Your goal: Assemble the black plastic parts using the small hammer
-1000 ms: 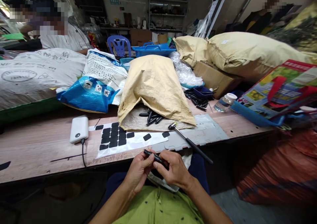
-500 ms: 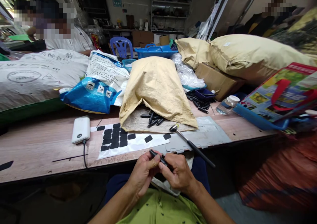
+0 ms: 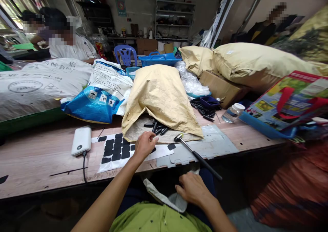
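Observation:
My left hand [image 3: 145,145] reaches over the table to the mouth of a tan woven sack [image 3: 161,91]. Its fingers are partly bent and apart, with nothing visible in them, just short of several black pen-like pieces [image 3: 160,127] in the sack's opening. Low over my lap is my right hand [image 3: 192,188], thumb and forefinger apart and the other fingers curled; nothing shows in it. A pale cloth or bag edge [image 3: 166,199] lies beside it. A small hammer [image 3: 196,154] rests on a grey mat between the hands. Under my left forearm lies a sheet of black stickers [image 3: 116,150].
On the left are a white power bank [image 3: 81,141] with a cable and a blue-and-white sack [image 3: 99,91]. To the right stand a clear jar [image 3: 233,113], a pile of black pieces [image 3: 203,108] and a blue tray [image 3: 269,126]. Other people sit farther back.
Both hands held a black pen-like piece together; it is out of sight now. My left hand has gone forward to the sack's mouth, my right hand down toward my lap.

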`<state>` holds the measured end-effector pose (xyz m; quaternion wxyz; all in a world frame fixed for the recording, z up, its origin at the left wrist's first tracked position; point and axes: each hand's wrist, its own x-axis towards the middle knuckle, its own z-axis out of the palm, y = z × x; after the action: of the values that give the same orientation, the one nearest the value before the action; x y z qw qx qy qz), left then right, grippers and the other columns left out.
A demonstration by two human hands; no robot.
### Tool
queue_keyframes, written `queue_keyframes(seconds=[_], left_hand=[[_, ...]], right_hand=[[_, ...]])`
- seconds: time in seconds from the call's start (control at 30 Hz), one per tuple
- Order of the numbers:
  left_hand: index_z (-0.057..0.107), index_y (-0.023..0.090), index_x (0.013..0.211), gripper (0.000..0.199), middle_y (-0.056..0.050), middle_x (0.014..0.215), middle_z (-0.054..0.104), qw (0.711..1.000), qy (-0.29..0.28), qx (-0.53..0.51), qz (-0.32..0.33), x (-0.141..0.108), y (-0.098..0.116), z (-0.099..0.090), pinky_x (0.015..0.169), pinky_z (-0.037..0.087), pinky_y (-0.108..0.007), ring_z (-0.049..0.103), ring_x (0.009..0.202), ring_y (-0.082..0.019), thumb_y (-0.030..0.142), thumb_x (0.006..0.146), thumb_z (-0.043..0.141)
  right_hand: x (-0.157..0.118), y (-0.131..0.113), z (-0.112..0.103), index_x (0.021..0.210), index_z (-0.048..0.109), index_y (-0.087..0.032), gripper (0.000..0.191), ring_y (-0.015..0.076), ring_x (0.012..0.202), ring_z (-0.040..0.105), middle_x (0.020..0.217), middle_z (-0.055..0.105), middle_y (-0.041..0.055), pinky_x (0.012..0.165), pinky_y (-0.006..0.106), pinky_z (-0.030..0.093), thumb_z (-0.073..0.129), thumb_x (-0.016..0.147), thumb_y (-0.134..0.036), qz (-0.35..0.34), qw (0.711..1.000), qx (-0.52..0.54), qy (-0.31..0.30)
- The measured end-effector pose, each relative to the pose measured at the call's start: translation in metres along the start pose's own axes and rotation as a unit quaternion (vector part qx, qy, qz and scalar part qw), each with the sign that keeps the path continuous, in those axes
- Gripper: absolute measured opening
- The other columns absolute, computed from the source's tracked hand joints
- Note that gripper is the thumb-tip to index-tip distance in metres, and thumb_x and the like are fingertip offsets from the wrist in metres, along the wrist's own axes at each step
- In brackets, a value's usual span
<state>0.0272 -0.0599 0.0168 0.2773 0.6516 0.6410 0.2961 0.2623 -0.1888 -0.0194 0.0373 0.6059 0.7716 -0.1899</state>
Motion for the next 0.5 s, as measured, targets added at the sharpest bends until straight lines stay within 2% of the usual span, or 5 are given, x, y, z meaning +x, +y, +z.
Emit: queue_keyframes(seconds=[0.1, 0.2, 0.33, 0.5], left_hand=[[0.074, 0.018, 0.107, 0.023, -0.009, 0.102, 0.066, 0.992, 0.010, 0.122, 0.020, 0.027, 0.004, 0.012, 0.081, 0.043, -0.034, 0.060, 0.096, -0.025, 0.032, 0.089, 0.067], [0.073, 0.019, 0.110, 0.024, -0.011, 0.112, 0.063, 0.982, 0.003, 0.186, 0.033, 0.036, 0.006, 0.022, 0.084, 0.043, -0.034, 0.058, 0.105, -0.027, 0.031, 0.090, 0.067], [0.071, 0.019, 0.106, 0.020, -0.011, 0.110, 0.062, 0.980, 0.006, 0.193, 0.050, 0.029, -0.002, 0.023, 0.088, 0.043, -0.035, 0.056, 0.106, -0.027, 0.029, 0.090, 0.067], [0.068, 0.021, 0.100, 0.014, -0.006, 0.100, 0.068, 0.988, 0.020, 0.115, 0.104, 0.002, -0.023, 0.014, 0.091, 0.042, -0.037, 0.056, 0.100, -0.025, 0.027, 0.088, 0.069]], right_hand=[[0.010, -0.006, 0.016, 0.085, 0.074, -0.015, 0.027, 0.0314, 0.092, 0.071, 0.091, 0.074, 0.0181, 0.079, 0.037, 0.045, 0.060, 0.090, -0.037, 0.023, 0.999, -0.035, -0.019], [0.011, -0.008, 0.023, 0.092, 0.075, -0.014, 0.029, 0.0318, 0.097, 0.071, 0.095, 0.075, 0.0193, 0.083, 0.038, 0.047, 0.058, 0.093, -0.038, 0.040, 0.998, -0.036, -0.021], [0.006, -0.006, 0.021, 0.091, 0.074, -0.016, 0.027, 0.0304, 0.097, 0.072, 0.095, 0.075, 0.0177, 0.082, 0.036, 0.046, 0.057, 0.094, -0.037, 0.054, 0.998, -0.025, -0.018], [0.000, -0.007, 0.007, 0.080, 0.070, -0.019, 0.025, 0.0257, 0.085, 0.071, 0.083, 0.074, 0.0112, 0.069, 0.030, 0.038, 0.058, 0.093, -0.036, 0.035, 0.999, 0.017, -0.036]])
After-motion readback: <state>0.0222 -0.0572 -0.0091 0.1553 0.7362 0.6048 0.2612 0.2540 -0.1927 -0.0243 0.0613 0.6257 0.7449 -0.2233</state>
